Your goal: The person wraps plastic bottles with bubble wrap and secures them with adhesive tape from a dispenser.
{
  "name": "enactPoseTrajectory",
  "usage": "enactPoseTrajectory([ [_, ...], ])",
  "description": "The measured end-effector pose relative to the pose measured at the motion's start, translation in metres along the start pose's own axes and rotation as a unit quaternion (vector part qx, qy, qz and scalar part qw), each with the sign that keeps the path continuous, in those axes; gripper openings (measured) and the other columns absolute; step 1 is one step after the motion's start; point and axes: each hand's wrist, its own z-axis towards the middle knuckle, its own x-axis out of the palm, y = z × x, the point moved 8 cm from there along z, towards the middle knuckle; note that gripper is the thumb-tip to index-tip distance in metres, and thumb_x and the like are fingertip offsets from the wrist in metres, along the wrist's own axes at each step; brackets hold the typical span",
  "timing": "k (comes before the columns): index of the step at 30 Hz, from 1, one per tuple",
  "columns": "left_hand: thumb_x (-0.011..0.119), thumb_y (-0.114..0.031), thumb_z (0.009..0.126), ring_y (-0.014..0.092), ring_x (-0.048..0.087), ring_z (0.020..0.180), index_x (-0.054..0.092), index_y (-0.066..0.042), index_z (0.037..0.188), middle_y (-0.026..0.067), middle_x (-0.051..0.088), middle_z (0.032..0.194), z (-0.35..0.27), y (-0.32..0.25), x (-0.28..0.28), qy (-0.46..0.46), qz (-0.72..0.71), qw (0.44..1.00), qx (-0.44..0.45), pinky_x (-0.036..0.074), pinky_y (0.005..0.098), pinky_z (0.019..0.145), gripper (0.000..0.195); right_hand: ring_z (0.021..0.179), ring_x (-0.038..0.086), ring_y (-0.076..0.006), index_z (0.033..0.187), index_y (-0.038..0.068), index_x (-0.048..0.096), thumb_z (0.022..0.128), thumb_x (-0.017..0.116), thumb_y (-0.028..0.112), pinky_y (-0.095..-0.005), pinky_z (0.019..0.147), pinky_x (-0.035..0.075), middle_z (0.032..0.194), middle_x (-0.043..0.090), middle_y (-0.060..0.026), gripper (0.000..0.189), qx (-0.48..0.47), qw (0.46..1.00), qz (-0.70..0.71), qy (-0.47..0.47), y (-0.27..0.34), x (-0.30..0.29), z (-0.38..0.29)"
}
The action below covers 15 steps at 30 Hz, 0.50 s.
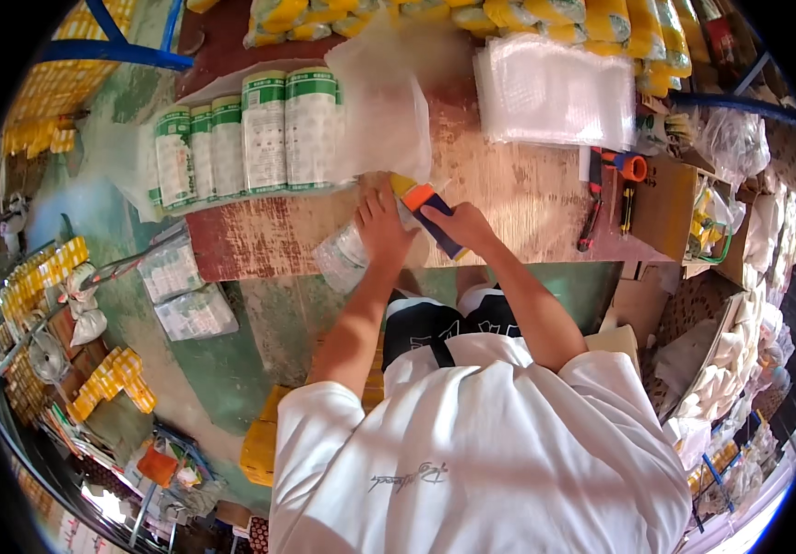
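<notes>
My left hand (382, 225) lies at the front edge of the wooden table (508, 208), fingers stretched forward to the lower edge of a sheet of translucent plastic film (391, 124). Whether they pinch the film is unclear. My right hand (465, 227) grips a hand tool (432, 215) with a dark blue body, an orange band and a yellow end, which points toward the left fingertips. Left of the hands, several white-and-green printed rolls (264, 131) sit side by side in the film. Partly behind my left wrist, a clear plastic-wrapped item (342, 256) overhangs the table edge.
Farther back are a stack of clear plastic bags (557, 90) and yellow-wrapped packs (508, 14). A red-and-black tool (591, 208), a yellow-and-black utility knife (627, 208) and a cardboard box (668, 208) occupy the right. Wrapped packs (193, 311) lie lower left; blue metal bars (114, 52) frame the back corners.
</notes>
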Motion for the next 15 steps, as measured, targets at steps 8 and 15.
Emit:
enactPoseTrajectory([
  [8,0.095,-0.032,0.057,0.042,0.052,0.133,0.040,-0.014,0.151,0.0220,0.045,0.152,0.022,0.049,0.051,0.247,-0.188,0.951,-0.003,0.046,0.0503,0.108,0.110,0.067,0.075,-0.0223,0.078,-0.003,0.076,0.088,0.069,0.065,-0.0332,0.067,0.060,0.072,0.075,-0.0117,0.069,0.004,0.999,-0.022,0.033,-0.013,0.006,0.001],
  [15,0.095,-0.032,0.059,0.044,0.054,0.130,0.043,-0.010,0.148,0.0214,0.046,0.152,0.017,0.034,0.047,0.127,-0.018,0.991,-0.027,0.045,0.0525,0.109,0.105,0.059,0.073,-0.0194,0.079,-0.002,0.073,0.090,0.069,0.064,-0.0310,0.059,0.058,0.069,0.074,-0.0112,0.067,-0.025,0.999,-0.009,0.034,-0.008,0.009,0.008],
])
